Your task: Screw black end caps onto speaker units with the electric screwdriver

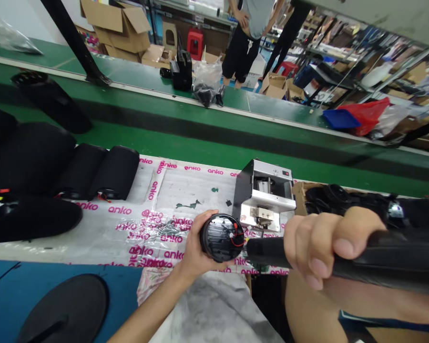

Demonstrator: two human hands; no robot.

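Black tubular housing point(386, 259) lies gripped in the right hand point(318, 243), its fingers point(316, 243) closed fully around it. Left hand point(195, 247) cradles a round black end cap point(221, 237) carrying red wires, fingers point(209, 220) curled on its rim, just beside the housing's end. Stainless-steel bench machine point(262, 195) stands just beyond the cap, on anko-printed plastic film point(146, 228).

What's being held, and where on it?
Left hand cups the round black housing at its rim; right hand wraps around the black tube extending from it.
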